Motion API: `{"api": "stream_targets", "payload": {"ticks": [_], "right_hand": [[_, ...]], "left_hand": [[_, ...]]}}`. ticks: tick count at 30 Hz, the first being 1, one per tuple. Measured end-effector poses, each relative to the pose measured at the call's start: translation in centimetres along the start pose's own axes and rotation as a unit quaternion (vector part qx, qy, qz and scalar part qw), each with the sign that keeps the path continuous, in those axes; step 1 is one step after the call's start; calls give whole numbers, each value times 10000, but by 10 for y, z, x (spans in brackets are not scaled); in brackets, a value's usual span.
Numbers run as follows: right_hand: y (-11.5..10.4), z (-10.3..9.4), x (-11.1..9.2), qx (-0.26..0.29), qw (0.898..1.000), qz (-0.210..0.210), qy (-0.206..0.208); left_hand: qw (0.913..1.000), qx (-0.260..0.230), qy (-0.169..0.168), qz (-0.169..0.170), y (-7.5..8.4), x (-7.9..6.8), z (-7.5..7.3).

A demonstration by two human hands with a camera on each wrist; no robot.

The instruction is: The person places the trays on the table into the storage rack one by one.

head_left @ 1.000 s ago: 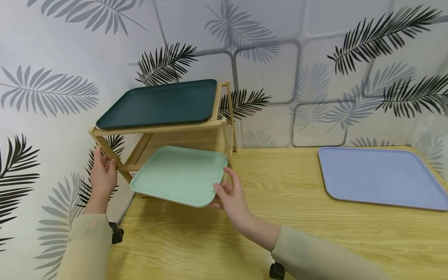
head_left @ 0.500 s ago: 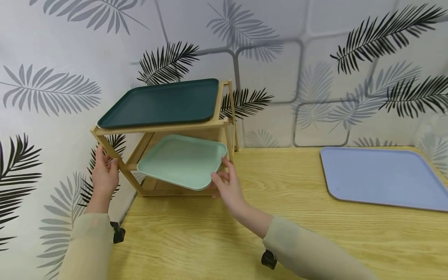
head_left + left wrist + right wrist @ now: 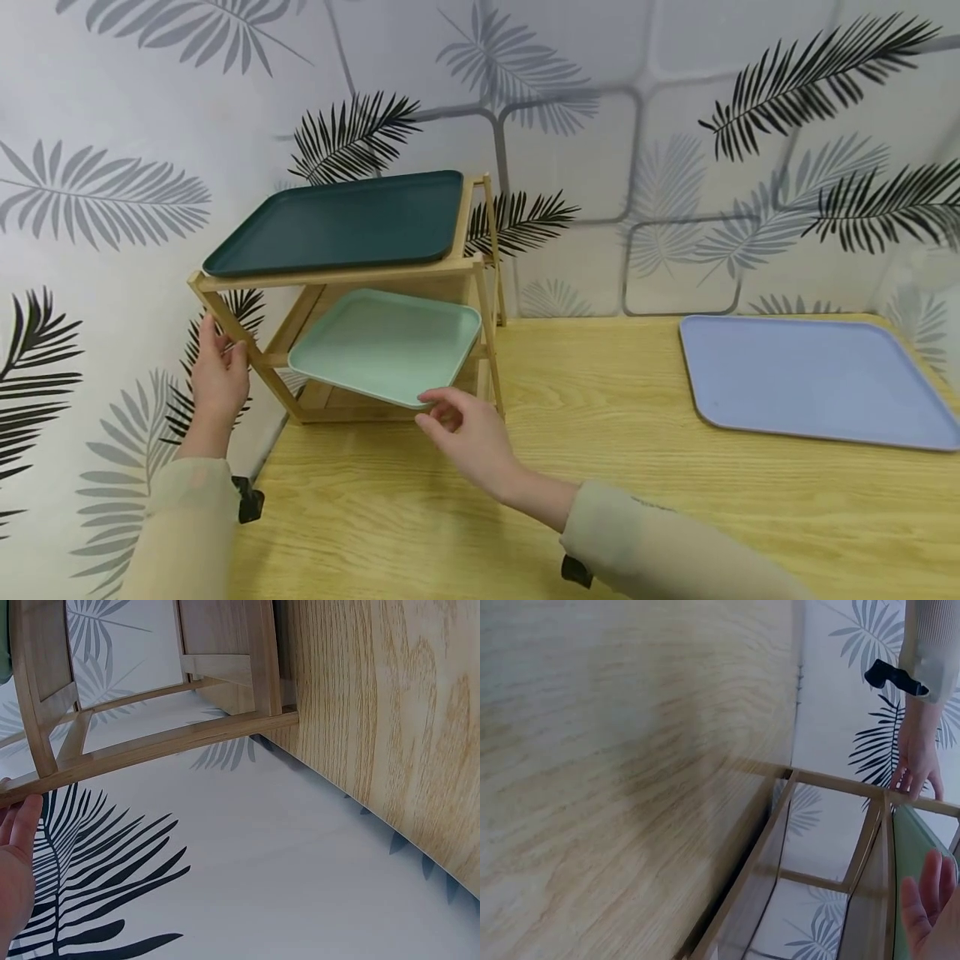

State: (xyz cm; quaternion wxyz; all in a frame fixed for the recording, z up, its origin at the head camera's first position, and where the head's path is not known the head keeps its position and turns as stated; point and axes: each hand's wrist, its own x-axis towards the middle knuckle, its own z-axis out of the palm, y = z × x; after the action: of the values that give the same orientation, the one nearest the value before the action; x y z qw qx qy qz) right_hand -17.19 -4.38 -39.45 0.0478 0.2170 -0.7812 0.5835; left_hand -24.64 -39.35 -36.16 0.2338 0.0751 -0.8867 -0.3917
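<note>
A mint-green tray [image 3: 386,350] lies askew on the middle shelf of a three-tier wooden rack [image 3: 345,277], its front corner jutting out. My right hand [image 3: 474,437] is at that front corner, index fingertip at the rim and thumb apart below it; the fingers look loosely bent. My left hand [image 3: 219,375] holds the rack's left front post, thumb on the near side; in the left wrist view only part of this hand [image 3: 15,877] shows. On the rack's top tier rests a dark teal tray [image 3: 337,223].
A periwinkle-blue tray [image 3: 817,379] lies on the wood-grain table [image 3: 600,483] to the right. Behind and to the left stands a leaf-patterned wall [image 3: 570,158]. The rack's bottom shelf [image 3: 352,400] sits low over the table.
The mint-green tray has moved back and up onto the middle shelf. My right hand has slid from its right edge to its front corner and loosened. My left hand stays on the post.
</note>
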Motion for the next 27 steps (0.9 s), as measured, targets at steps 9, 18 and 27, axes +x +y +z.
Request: {"api": "stream_targets", "payload": {"ticks": [9, 18, 27], "right_hand": [[11, -7, 14, -330, 9991, -175, 177], [22, -16, 37, -105, 9983, -162, 541], [28, -15, 55, 77, 9965, 280, 782]], "left_hand": [[10000, 31, 82, 46, -1, -3, 2], [9999, 82, 85, -70, 1, -3, 1], [9999, 38, 82, -106, 4, -3, 2]]}}
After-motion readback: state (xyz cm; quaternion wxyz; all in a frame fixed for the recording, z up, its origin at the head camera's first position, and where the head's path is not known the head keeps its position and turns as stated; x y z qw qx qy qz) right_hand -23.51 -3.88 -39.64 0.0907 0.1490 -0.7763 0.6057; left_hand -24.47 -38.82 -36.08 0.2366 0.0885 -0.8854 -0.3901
